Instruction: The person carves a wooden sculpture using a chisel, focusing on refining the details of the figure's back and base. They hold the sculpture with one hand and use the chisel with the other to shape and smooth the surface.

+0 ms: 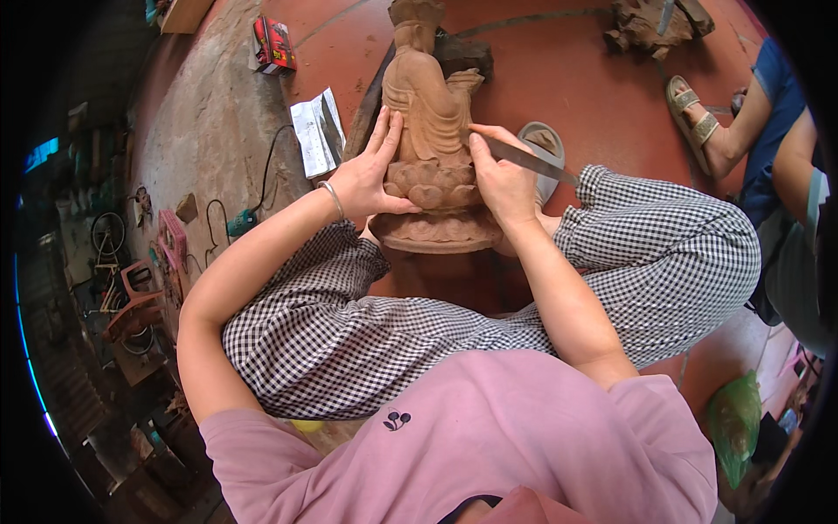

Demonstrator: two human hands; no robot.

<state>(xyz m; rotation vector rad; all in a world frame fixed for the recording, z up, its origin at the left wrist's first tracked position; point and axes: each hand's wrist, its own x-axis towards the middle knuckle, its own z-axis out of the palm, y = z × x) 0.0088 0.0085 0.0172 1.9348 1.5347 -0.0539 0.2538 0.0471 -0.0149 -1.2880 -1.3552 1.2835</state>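
Observation:
A carved brown wooden statue [426,109] of a robed seated figure stands upright between my legs, on a lotus-shaped base with a round foot. My left hand [371,179] lies against its left side, fingers stretched up along the robe and thumb spread across the lotus petals. On the other side, my right hand [506,179] is closed round a flat grey metal file [528,160]. The file slants down to the right, its near end sticking out past my hand. Its other end meets the robe's right side, partly hidden by my fingers.
White paper [314,131] with a dark blade on it lies left of the statue, below a red box [275,45]. A teal power tool [241,224] with a cord sits further left. Another person's sandalled foot [698,118] and a wood piece [659,26] are at the right.

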